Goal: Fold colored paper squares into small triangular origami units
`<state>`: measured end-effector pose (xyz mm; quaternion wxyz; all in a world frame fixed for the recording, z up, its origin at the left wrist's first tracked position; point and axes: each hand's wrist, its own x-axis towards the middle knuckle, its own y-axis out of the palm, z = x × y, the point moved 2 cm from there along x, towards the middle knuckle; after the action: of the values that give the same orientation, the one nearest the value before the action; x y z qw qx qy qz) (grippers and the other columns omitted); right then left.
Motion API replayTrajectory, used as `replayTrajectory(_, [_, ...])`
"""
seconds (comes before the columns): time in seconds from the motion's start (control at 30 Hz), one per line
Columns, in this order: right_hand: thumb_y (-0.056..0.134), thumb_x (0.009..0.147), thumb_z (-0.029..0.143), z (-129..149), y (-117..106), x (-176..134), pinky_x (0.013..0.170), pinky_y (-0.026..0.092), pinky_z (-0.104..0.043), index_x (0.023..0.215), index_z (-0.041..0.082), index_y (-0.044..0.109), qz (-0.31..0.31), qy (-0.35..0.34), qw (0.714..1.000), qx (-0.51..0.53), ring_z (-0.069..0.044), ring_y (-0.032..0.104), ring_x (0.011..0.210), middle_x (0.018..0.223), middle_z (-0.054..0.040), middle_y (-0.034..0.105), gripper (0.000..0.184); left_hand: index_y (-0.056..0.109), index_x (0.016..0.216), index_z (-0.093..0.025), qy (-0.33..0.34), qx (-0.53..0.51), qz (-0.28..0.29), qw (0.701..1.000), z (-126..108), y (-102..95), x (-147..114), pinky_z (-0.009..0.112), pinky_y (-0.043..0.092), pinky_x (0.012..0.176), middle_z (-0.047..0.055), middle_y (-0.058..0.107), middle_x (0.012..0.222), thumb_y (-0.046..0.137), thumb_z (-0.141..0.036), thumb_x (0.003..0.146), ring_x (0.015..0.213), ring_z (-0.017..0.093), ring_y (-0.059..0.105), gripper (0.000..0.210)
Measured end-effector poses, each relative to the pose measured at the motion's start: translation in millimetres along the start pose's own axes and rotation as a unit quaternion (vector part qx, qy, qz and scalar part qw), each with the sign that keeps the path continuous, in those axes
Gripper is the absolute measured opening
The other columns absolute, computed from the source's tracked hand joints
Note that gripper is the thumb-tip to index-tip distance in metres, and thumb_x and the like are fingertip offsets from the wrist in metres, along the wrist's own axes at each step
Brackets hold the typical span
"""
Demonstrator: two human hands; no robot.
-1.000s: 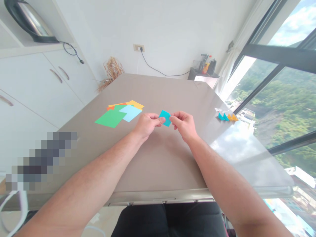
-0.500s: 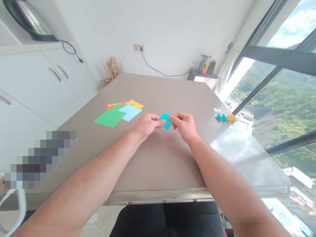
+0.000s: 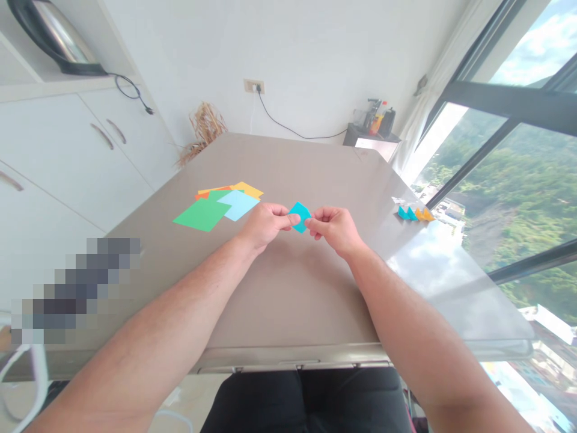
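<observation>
A small folded piece of blue paper (image 3: pixel 301 210) is held up above the table between both hands. My left hand (image 3: pixel 267 224) pinches its left corner, thumb in front and fingers behind. On the right edge, my right hand (image 3: pixel 333 227) grips it between thumb and fingertips. The paper looks like a small diamond; its inner folds cannot be made out. Left of the hands lie flat sheets of coloured paper: a green sheet (image 3: pixel 204 213), a light blue sheet (image 3: pixel 240 205) and a yellow-orange sheet (image 3: pixel 250 189), partly overlapping.
Several small folded paper shapes, blue (image 3: pixel 407 213) and orange (image 3: pixel 424 214), stand in a row near the table's right edge. The brown table (image 3: pixel 288 300) borders a window on the right. A small cabinet (image 3: pixel 372 142) with bottles stands behind its far edge.
Both hands have shifted slightly, with the blue paper tilted a little differently. My right thumb now lies lower, over the paper's right corner.
</observation>
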<state>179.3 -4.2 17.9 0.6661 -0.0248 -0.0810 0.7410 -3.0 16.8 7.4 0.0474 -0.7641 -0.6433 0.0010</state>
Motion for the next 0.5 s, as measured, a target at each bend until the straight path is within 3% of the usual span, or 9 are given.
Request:
replayTrajectory(0.23, [0.078,0.068,0.036,1.4,0.7,-1.8,0.055,0.048,-0.026,0.073,0.019,0.068,0.001,0.004,1.000,0.015,-0.011,0.056,0.057,0.066,0.0008,0.066,0.020,0.075,0.067,-0.019,0.005,0.019,0.008,1.000,0.3,-1.5,1.0,0.039,0.051,0.082,0.004,0.070,0.067,0.087,-0.048,0.061,0.073,0.021,0.065,0.032])
replayTrajectory(0.4, [0.075,0.071,0.038,1.2,0.3,-1.2,0.053,0.044,-0.026,0.064,0.019,0.064,-0.017,-0.021,1.000,-0.007,-0.011,0.051,0.052,0.054,0.0028,0.057,0.023,0.074,0.065,-0.019,0.009,0.047,0.010,0.999,-2.5,-2.0,-0.3,0.038,0.049,0.079,0.004,0.069,0.065,0.085,-0.049,0.061,0.070,0.021,0.063,0.032])
replayTrajectory(0.5, [0.075,0.071,0.039,1.0,0.7,-1.2,0.054,0.046,-0.026,0.067,0.019,0.065,-0.010,-0.012,1.000,0.002,-0.011,0.054,0.055,0.060,0.0020,0.061,0.022,0.072,0.061,-0.020,0.009,0.086,0.008,0.996,-4.9,-2.4,-1.7,0.036,0.046,0.073,0.003,0.067,0.062,0.082,-0.048,0.064,0.066,0.019,0.060,0.030])
